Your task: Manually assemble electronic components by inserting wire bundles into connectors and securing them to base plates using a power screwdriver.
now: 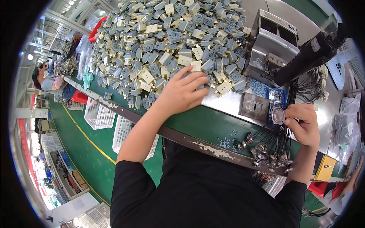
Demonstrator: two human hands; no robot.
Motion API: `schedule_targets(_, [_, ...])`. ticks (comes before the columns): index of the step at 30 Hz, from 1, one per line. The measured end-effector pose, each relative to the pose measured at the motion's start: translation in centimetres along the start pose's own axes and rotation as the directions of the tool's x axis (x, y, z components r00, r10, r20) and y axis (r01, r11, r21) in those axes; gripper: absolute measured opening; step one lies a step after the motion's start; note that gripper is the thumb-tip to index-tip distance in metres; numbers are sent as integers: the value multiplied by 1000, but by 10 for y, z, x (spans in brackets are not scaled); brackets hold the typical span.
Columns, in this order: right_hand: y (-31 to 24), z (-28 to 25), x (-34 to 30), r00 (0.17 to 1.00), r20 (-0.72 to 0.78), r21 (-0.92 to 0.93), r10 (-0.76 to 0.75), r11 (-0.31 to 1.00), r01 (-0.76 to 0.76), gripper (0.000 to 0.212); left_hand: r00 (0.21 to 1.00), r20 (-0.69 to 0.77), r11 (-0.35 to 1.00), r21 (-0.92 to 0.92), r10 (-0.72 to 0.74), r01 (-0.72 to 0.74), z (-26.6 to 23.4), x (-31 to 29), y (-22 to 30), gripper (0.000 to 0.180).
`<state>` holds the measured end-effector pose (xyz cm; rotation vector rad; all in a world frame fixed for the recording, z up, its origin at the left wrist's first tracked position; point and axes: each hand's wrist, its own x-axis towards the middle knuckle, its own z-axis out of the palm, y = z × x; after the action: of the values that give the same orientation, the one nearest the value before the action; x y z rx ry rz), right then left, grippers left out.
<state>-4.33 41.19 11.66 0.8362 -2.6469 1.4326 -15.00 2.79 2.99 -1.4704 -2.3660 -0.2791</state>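
Observation:
My left hand [185, 93] lies on the near edge of a big heap of grey and cream plastic blocks [152, 28] with brass-coloured terminals. Its fingers are apart and stretched over the blocks; what sits beneath the fingertips is partly hidden. At the right, my right hand [305, 123] pinches a round metal disc [278, 115] with a raised rim between thumb and fingers. The disc is held just beside a blue tray [281, 98] and a steel block with a slot [254, 107]. Below it, several similar metal parts on black wires [262, 152] hang over the bench edge.
Loose small screws [227, 143] lie on the green mat [182, 123], with more screws [258, 88] by the steel block. A metal box machine [270, 45] and a black power screwdriver [306, 57] stand behind. White crates [99, 114] sit left below the bench. Another person [53, 83] works far left.

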Motion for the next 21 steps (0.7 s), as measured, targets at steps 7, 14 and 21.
schedule_targets(7, [-4,0,3,1000,8,-29,28,999,-28,8,999,-11,997,-63,-50,50,-10,-8,-4,20])
schedule_targets(14, [4,14,10,998,36,-26,44,999,-43,9,915,-234,822,-547,-330,157,-5,18,39,41])
schedule_targets(21, [0,33,12,999,-43,-132,-15,991,9,8,926,352,-17,-935,-135,353,-15,102,92,31])
